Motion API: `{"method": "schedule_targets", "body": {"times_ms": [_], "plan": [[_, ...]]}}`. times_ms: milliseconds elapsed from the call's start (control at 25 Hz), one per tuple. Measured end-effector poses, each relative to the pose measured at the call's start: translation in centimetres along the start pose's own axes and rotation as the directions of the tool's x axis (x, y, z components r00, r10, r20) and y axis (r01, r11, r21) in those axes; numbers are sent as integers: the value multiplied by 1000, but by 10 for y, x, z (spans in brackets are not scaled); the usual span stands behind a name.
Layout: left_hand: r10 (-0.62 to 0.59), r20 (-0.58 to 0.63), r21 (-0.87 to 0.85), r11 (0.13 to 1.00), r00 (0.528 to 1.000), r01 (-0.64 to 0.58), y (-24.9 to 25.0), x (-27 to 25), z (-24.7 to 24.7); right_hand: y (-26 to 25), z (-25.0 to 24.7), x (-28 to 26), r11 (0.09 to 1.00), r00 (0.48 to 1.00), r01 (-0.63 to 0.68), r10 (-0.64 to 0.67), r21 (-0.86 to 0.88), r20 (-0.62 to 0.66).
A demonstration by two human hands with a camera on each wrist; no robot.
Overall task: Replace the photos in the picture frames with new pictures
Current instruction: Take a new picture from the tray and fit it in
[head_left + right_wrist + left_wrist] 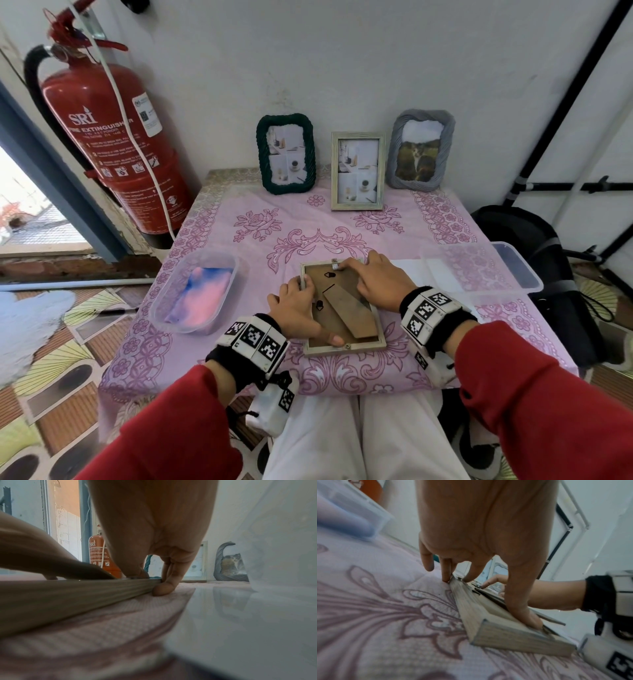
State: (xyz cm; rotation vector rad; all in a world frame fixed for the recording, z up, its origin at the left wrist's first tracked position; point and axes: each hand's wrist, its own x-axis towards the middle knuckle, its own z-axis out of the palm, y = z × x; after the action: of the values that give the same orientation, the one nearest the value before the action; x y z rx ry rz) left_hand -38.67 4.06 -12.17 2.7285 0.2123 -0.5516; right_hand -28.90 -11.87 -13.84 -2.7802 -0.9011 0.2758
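Note:
A light wooden picture frame (342,348) lies face down on the pink tablecloth (260,246), its brown backing and folded easel stand (349,315) facing up. My left hand (298,308) rests on its left side: the thumb presses the backing near the bottom rail and the fingertips (446,577) touch the far left corner of the frame (505,639). My right hand (380,277) holds the top right corner. Its index finger sits at the small metal tab (335,266), and one finger (163,588) curls round the frame's edge (68,599) onto the cloth.
Three filled frames stand against the wall: green (286,154), pale wood (358,171) and grey (419,154). A clear tub (161,301) with pink-blue prints is at the left. Another clear tub (524,274) and a white sheet (409,270) are at the right. A fire extinguisher (113,137) stands at the left.

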Motion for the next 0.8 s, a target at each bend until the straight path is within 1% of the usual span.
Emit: {"method": "schedule_targets", "body": {"times_ms": [40,120,160,200,280,320,360,400,520,600,720,800], "plan": [[17,-24,-11,1000,1000,-17,-1,-3,2,0,0,0,1000,1000,0,0,3,-1],[80,-159,-47,995,984,-88,-6,-10,4,0,1,0,1000,1000,3,-3,4,-3],[143,-225,-44,987,964,-156,-8,-13,3,0,1,1,1000,1000,5,-5,2,-3],[223,-234,-30,971,946,-236,-9,-16,2,0,1,0,1000,1000,6,-6,0,-3],[380,-127,-79,917,916,-391,-11,-19,0,0,2,0,1000,1000,4,-4,-5,-8],[428,-73,-134,891,901,-434,-10,-21,0,0,3,0,1000,1000,4,-4,-10,-9],[449,-44,-181,875,892,-449,-10,-22,0,0,3,0,1000,1000,2,-2,-15,-8],[445,-30,-197,875,895,-442,-9,-21,1,-1,3,0,1000,1000,1,-2,-16,-6],[382,58,-188,912,923,-365,-4,-15,-1,0,2,0,1000,1000,-3,3,3,-5],[360,113,-151,927,926,-342,2,-11,-3,1,2,1,1000,1000,2,-2,0,1],[384,91,-24,923,919,-383,11,-6,-2,2,2,1,1000,1000,5,-5,17,4],[389,86,-11,921,917,-390,14,-5,1,2,2,1,999,1000,5,-5,34,7]]}}
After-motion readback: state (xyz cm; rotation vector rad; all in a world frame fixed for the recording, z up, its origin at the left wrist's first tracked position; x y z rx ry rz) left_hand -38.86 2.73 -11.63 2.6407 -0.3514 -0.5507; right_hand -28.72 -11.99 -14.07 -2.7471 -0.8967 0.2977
